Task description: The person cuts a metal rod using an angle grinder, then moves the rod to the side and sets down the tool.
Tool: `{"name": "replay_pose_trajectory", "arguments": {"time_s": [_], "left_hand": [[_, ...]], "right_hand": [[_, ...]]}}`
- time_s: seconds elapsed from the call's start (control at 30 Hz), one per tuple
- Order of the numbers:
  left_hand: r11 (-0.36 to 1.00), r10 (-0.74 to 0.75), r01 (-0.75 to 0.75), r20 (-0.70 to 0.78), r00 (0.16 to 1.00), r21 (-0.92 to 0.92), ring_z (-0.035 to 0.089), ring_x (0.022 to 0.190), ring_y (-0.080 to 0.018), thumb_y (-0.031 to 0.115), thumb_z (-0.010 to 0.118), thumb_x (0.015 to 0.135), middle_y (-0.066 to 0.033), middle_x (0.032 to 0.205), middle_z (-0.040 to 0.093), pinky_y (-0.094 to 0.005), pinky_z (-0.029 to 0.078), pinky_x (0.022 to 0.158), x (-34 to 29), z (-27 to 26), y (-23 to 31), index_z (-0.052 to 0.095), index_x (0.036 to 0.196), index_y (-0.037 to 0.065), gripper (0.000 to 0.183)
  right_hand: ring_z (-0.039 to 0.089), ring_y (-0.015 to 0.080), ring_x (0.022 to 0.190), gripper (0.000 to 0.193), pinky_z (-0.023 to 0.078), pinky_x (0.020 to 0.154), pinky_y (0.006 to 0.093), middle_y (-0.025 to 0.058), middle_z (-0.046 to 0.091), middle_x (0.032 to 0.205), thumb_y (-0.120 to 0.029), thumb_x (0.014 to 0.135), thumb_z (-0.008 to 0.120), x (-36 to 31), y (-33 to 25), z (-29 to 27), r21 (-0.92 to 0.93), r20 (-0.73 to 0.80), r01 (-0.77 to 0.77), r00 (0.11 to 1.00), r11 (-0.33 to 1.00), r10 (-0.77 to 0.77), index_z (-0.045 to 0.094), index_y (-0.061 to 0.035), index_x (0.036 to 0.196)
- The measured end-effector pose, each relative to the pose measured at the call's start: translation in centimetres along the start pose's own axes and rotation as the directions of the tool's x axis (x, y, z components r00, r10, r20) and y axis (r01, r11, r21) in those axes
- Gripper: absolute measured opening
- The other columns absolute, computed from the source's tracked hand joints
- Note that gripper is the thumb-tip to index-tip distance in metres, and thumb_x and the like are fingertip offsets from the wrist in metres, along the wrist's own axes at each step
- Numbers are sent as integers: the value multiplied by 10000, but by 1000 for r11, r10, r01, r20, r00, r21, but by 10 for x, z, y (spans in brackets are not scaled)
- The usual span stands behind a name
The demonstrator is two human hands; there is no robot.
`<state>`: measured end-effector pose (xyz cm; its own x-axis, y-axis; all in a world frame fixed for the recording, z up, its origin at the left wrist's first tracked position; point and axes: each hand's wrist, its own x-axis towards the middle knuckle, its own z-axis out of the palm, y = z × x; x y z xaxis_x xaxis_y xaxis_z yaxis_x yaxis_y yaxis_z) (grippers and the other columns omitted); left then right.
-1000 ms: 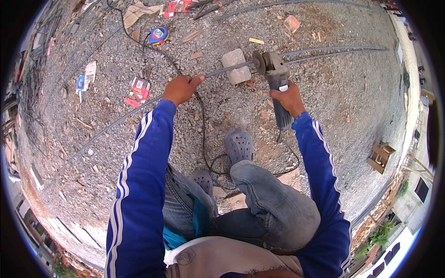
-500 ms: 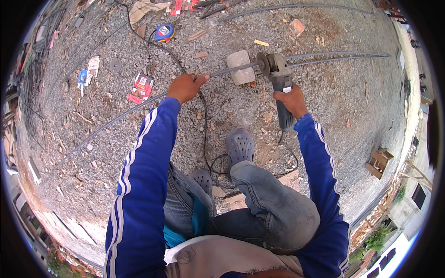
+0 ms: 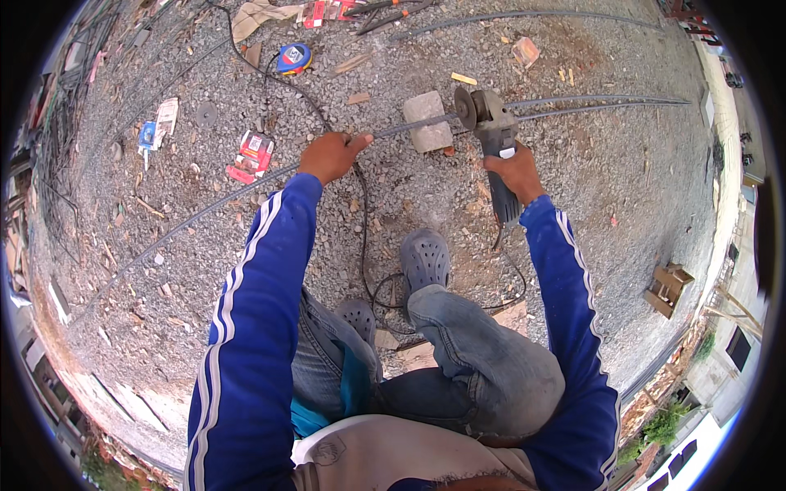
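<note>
My left hand [image 3: 332, 155] is closed round a long ribbed steel bar [image 3: 217, 200] that runs from the lower left toward the right. Just right of that hand, the bar lies across a pale concrete block [image 3: 426, 136] on the gravel. With my right hand [image 3: 520, 173] I grip the dark body of an angle grinder [image 3: 495, 135], its head pointing away from me. The grinder's cutting disc [image 3: 466, 108] stands upright at the bar, just past the block's right side. Whether disc and bar touch, I cannot tell.
A black power cord [image 3: 363, 237] winds over the gravel past my shoes [image 3: 425, 259]. Farther off lie a blue tape measure [image 3: 293, 58], a red-and-white packet [image 3: 250, 155], a loose disc [image 3: 206, 114] and orange-handled pliers [image 3: 393, 15]. More bars [image 3: 598, 101] extend to the right.
Both hands stay on the bar and the grinder. The whole view has shifted slightly, and the grinder appears a little higher and tilted slightly differently.
</note>
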<state>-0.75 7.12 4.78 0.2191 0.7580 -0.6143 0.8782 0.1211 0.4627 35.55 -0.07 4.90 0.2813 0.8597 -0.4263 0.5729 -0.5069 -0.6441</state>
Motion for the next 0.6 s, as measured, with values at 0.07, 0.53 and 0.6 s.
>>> {"name": "replay_pose_trajectory", "arguments": {"time_s": [0.07,0.53,0.6], "left_hand": [[1000,-13,13,-14,1000,6,635,999,-383,716,435,863,-232,1025,672,-471,476,864,0,1,0,698,1010,21,757],[1000,23,-24,-88,996,-12,651,851,-395,685,466,871,-236,846,671,-476,481,786,-3,4,-1,702,900,0,726],[1000,26,-27,-104,994,-10,650,847,-396,686,465,871,-237,841,670,-478,480,783,-3,5,0,702,890,1,726]], "right_hand": [[679,229,744,484,532,692,343,127,703,849,-286,601,801,1,1,0,27,4,21,1000,999,-21,667,19,952],[666,207,737,466,528,687,339,115,700,840,-260,608,804,-8,-7,-2,35,19,-9,1000,999,8,661,31,943],[664,206,741,461,528,690,343,120,699,839,-252,608,805,-12,-7,-3,40,17,-26,1000,999,25,660,34,940]]}}
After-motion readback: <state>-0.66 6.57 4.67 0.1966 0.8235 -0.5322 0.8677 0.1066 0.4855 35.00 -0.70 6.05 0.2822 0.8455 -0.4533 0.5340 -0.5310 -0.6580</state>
